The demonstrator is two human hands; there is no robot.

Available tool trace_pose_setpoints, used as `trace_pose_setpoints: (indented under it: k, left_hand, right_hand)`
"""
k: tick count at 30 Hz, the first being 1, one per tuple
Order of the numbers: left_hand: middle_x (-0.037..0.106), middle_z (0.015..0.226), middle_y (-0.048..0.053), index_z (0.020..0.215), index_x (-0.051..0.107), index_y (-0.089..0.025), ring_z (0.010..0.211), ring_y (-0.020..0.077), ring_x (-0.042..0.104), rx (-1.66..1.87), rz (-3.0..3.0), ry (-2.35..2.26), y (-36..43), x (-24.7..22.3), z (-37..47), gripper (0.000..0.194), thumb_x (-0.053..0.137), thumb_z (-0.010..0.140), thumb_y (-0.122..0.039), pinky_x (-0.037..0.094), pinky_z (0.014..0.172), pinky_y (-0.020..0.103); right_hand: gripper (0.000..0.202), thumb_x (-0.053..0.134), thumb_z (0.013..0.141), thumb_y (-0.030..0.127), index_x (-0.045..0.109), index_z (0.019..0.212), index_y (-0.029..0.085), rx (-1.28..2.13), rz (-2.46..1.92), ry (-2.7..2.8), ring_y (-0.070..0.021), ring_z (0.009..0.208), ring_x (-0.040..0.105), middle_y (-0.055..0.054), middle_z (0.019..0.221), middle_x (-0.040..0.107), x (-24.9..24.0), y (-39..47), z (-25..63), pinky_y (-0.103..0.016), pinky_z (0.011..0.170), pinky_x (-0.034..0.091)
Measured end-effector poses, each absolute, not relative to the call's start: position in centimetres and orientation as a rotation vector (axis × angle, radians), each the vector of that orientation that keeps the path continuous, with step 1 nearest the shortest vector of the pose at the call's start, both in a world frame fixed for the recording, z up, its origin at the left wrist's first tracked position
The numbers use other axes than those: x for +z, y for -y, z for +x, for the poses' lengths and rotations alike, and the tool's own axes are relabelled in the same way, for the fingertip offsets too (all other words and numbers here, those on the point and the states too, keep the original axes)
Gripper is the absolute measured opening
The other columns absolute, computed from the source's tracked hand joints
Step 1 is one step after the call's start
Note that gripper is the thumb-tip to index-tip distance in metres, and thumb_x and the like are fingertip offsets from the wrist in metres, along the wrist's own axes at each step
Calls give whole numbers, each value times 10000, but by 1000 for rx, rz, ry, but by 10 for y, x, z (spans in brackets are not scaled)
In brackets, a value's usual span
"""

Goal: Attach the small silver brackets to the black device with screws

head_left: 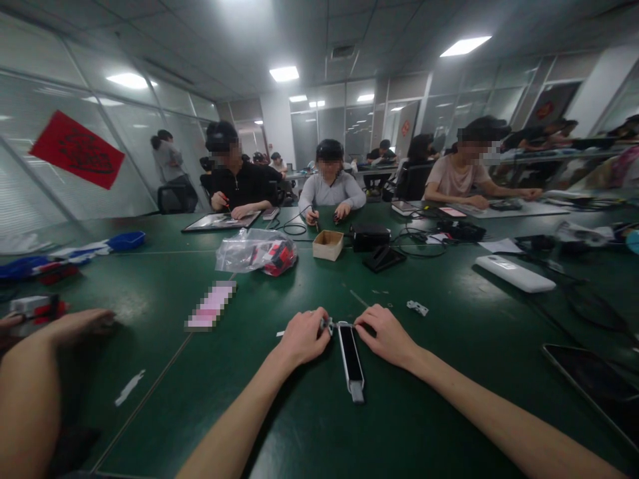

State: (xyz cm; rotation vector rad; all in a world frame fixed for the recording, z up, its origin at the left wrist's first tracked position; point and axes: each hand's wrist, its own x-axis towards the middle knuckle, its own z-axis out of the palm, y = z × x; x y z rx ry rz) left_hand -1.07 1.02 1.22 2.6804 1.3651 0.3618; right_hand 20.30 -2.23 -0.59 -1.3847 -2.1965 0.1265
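Observation:
My left hand [305, 337] rests low over the green table, its fingers closed on a small pale metal-looking part [327, 326] that the fingers partly cover. To its right lies a slim white device with a black top [351, 356], its narrow light-coloured end [357, 391] pointing toward me. My right hand [388, 336] is on the other side of this device, thumb and forefinger pinched close to its far end; whatever is between them is too small to make out. A small silvery bracket-like piece [417, 308] lies beyond my right hand.
A co-worker's arm [30, 379] reaches in at left, near a red and white item [37, 313]. A pink phone [212, 306], plastic bag [257, 253], small open box [328, 245], white power bank-like block [514, 273] and dark phone [594, 386] surround me. Several people sit opposite.

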Motion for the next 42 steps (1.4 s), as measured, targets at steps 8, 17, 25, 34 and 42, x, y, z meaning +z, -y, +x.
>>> trace_pose_setpoints:
  k: [8, 17, 25, 34, 42]
  left_hand:
    - [626, 844, 36, 984, 557, -214, 811, 196, 570, 286, 2757, -1297, -9, 17, -11, 164, 453, 868, -266, 372, 738, 298]
    - [618, 792, 30, 937, 584, -209, 781, 187, 564, 389, 2723, -1227, -14, 14, -12, 138, 482, 851, -241, 353, 694, 286]
    - [610, 708, 10, 893, 577, -193, 696, 177, 576, 432, 2662, -1216, -18, 6, -10, 119, 482, 830, -230, 365, 679, 280]
    - [608, 663, -15, 854, 559, -192, 625, 153, 565, 449, 2575, -1266, -17, 5, -8, 90, 487, 826, -238, 386, 705, 277]
    - [598, 648, -22, 851, 547, -200, 612, 152, 561, 460, 2576, -1254, -17, 4, -9, 77, 483, 823, -233, 386, 683, 267]
  right_hand:
    - [205, 459, 891, 261, 650, 874, 190, 143, -1380, 2180, -190, 846, 551, -63, 879, 639, -6, 23, 203, -357, 758, 438]
    - [219, 448, 883, 282, 630, 942, 176, -28, -1486, 2170, -208, 893, 553, -85, 959, 636, 9, 16, 234, -362, 779, 431]
    - [296, 478, 842, 380, 635, 984, 174, 199, -2037, 2104, -215, 837, 588, -91, 937, 647, 17, -5, 331, -316, 715, 435]
    - [393, 517, 777, 298, 589, 1159, 241, 544, -1882, 2119, -199, 889, 562, -68, 1054, 599, 10, -6, 354, -316, 781, 452]
    - [360, 546, 755, 384, 622, 1060, 209, 425, -1924, 2159, -196, 782, 559, -59, 887, 584, 7, -8, 345, -318, 705, 444]
